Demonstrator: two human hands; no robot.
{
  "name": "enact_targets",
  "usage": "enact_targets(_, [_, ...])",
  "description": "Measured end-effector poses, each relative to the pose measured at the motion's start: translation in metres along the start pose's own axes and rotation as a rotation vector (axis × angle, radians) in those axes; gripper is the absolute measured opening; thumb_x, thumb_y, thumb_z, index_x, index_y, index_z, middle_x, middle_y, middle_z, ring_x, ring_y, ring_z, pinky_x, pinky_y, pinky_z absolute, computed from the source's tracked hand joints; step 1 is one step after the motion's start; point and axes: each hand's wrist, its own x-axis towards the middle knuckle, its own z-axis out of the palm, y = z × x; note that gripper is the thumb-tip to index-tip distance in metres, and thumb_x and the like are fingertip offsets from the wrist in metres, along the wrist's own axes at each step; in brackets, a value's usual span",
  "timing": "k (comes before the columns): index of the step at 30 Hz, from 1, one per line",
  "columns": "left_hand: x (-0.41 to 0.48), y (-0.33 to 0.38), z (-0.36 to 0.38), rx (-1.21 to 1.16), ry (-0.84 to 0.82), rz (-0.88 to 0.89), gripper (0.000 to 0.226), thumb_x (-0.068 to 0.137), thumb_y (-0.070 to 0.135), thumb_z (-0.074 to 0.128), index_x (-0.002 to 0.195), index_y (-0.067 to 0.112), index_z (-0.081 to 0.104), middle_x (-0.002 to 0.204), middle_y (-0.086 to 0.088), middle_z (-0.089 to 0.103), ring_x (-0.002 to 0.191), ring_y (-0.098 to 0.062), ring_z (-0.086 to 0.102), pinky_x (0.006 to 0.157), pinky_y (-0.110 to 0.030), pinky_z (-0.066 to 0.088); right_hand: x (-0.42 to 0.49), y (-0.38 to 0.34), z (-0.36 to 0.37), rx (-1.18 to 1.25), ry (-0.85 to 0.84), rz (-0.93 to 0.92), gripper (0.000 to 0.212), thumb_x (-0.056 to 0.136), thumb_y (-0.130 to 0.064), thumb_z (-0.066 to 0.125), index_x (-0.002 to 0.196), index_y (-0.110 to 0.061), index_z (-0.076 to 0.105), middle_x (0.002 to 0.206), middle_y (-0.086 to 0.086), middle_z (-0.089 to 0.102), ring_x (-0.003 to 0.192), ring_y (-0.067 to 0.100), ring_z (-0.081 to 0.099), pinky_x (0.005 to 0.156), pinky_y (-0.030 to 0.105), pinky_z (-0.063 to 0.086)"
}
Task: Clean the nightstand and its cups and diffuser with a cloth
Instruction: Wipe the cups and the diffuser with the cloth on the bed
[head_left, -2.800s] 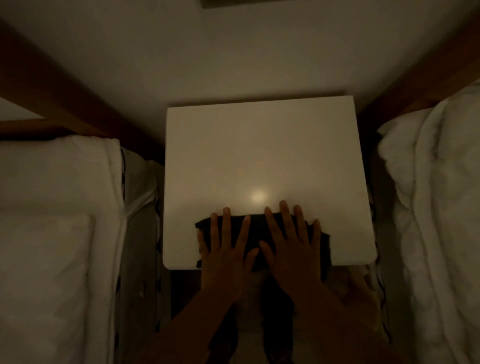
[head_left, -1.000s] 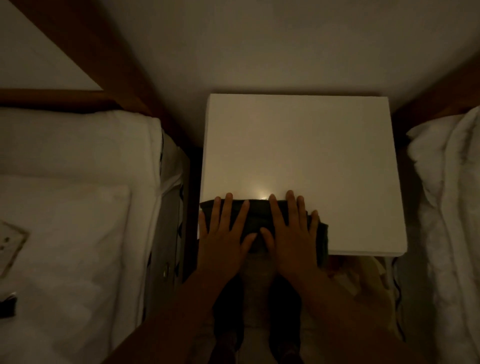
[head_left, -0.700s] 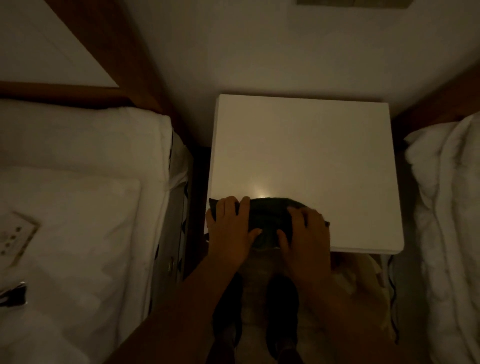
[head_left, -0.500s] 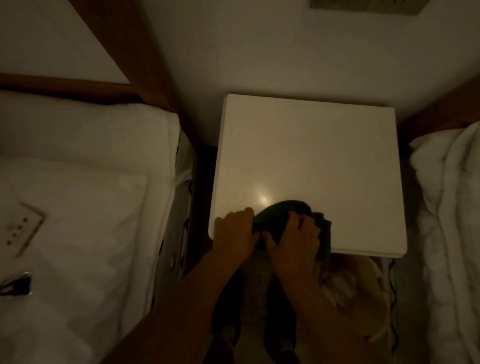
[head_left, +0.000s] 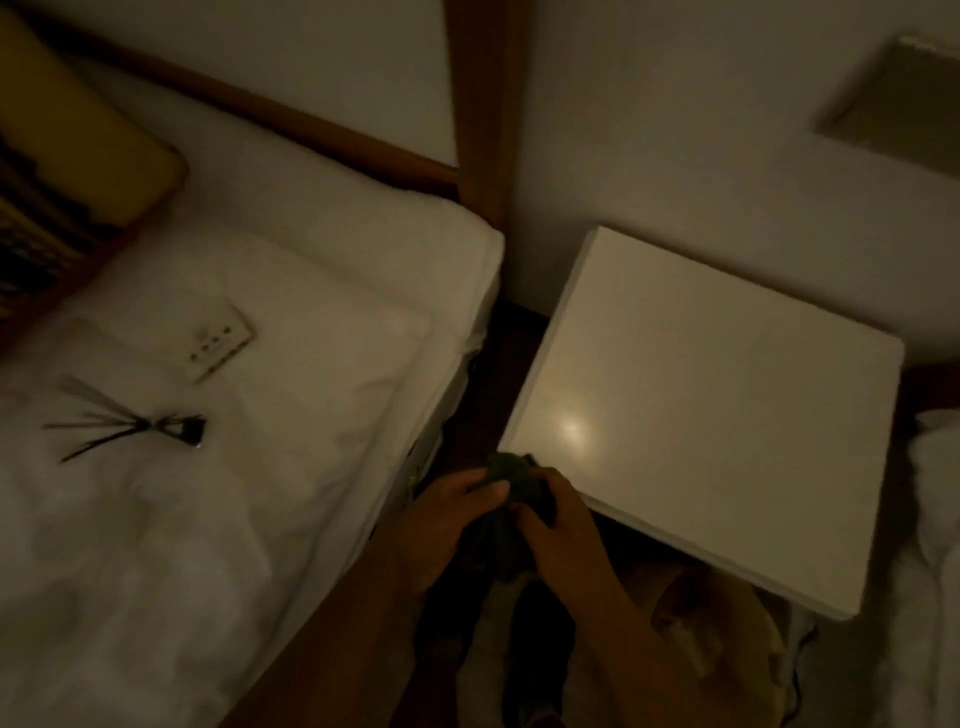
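Observation:
The white nightstand (head_left: 727, 405) stands to the right, its top bare with a light glare near its front left corner. A dark cloth (head_left: 511, 480) is bunched up just off that corner. My left hand (head_left: 447, 512) and my right hand (head_left: 558, 530) both grip the cloth, holding it between them in front of the nightstand's edge. On the white bed to the left lies a dark diffuser with splayed reed sticks (head_left: 130, 428). No cups are in view.
A white bed (head_left: 234, 415) fills the left, with a small white panel with dots (head_left: 218, 345) on it and a yellow pillow (head_left: 78, 135) at the far corner. A wooden post (head_left: 483, 130) rises between bed and nightstand. More white bedding (head_left: 935, 493) lies at the right edge.
Both hands went from lying flat on the cloth at the nightstand's front edge to bunching it up and lifting it off the corner. My view has swung left toward the bed.

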Motion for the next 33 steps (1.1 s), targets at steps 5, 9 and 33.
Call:
enact_targets(5, [-0.067,0.001,-0.034,0.209,0.279,0.246,0.013,0.093,0.021,0.062,0.106,0.02,0.063,0.111,-0.013,0.068,0.099,-0.02,0.068,0.093,-0.038,0.053,-0.017,-0.052,0.047,-0.104,-0.192,-0.024,0.002,0.091,-0.017,0.06,0.09,-0.014,0.06,0.089,0.012,0.067,0.084,0.024,0.067,0.076,0.035,0.056])
enact_targets(9, [-0.118,-0.01,-0.059,0.064,0.601,0.31,0.024,0.083,0.032,0.069,0.096,0.012,0.065,0.085,-0.005,0.072,0.081,-0.022,0.071,0.075,-0.036,0.058,-0.038,-0.094,0.089,-0.141,-0.322,-0.086,0.006,0.09,-0.012,0.061,0.085,-0.016,0.061,0.08,0.007,0.066,0.071,0.014,0.066,0.058,0.012,0.051])
enact_targets(33, [-0.253,-0.145,-0.289,0.04,1.358,0.041,0.035,0.085,0.029,0.071,0.115,0.021,0.054,0.099,0.004,0.06,0.081,-0.007,0.059,0.069,-0.018,0.047,-0.076,-0.128,0.33,0.091,-0.667,0.391,0.032,0.094,-0.009,0.036,0.095,-0.007,0.068,0.086,0.014,0.074,0.078,0.03,0.071,0.071,0.041,0.05])
